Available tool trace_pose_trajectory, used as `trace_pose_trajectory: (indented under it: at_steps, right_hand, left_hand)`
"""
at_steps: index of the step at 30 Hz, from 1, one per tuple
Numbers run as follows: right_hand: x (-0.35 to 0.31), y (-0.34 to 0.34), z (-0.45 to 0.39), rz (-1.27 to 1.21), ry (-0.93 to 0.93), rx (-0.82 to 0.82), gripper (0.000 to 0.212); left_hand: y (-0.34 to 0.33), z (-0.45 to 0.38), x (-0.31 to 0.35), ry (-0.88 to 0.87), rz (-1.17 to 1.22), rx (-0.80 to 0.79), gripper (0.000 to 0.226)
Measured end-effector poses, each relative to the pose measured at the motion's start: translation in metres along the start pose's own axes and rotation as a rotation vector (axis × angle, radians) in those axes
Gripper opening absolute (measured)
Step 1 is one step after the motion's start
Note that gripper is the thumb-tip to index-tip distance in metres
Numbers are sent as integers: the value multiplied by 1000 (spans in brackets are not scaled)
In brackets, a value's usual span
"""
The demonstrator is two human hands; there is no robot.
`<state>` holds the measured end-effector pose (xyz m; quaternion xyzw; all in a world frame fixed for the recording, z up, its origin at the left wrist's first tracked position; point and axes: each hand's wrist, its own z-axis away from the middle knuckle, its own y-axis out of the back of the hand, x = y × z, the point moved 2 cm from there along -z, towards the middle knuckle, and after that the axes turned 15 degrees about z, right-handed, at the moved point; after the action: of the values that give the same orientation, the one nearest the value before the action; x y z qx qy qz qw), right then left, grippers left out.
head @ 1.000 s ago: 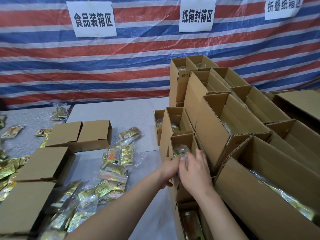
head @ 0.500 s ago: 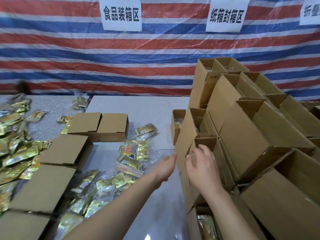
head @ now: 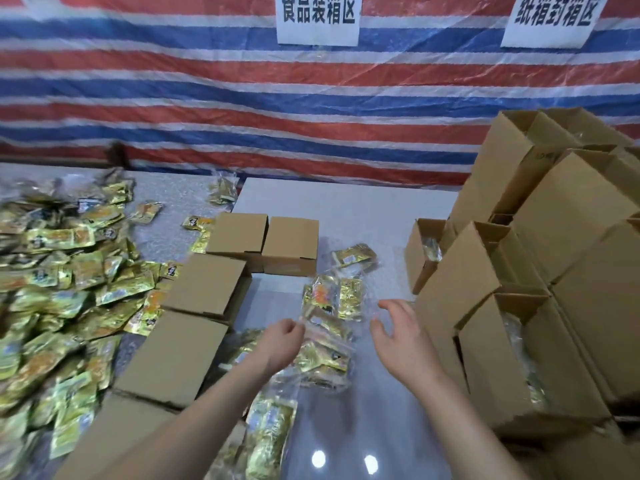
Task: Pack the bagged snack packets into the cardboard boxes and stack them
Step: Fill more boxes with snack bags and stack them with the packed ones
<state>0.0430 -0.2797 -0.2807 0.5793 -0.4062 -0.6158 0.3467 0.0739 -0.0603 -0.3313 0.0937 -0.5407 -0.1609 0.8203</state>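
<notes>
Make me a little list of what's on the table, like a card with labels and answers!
left hand: fingers curled, over the bagged packets; a grip is not clear
right hand: open, holding nothing
loose packets: big gold heap at the left
closed boxes: row down the middle-left
open boxes: stacked at the right, bags inside
wall: striped tarp with two paper signs

Five closed brown cardboard boxes [head: 290,244] at nine o'clock, two white paper signs [head: 318,19] at twelve, two bare hands [head: 401,344]
</notes>
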Motion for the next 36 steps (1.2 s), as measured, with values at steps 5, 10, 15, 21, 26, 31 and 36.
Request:
trace_pose_trajectory:
  at_steps: [5,10,15,21,26,31,36]
  right_hand:
    - [-2,-31,2,41,-7,-78,38]
    - [-19,-54,3,51,28,-148,36]
    - [-59,-90,7,44,151,-217,36]
    - [-122,-159,38,144,356,-443,40]
    - [-147,-186,62,195,424,-542,44]
    - [-166,-183,58,105,422,-570,49]
    - [-213,-153,47,-88,499,-614,71]
  left_hand:
    - [20,-11,-45,-16,-193,-30,33]
    - [72,-10,-86,7,-363,113,32]
    - [135,15,-151,107,-529,275,47]
    - [129,76,-225,378,-595,132,104]
    - [122,88,-234,370,-685,116,99]
    - [153,107,-205,305,-863,197,71]
    - [215,122,-130,110,-851,257,45]
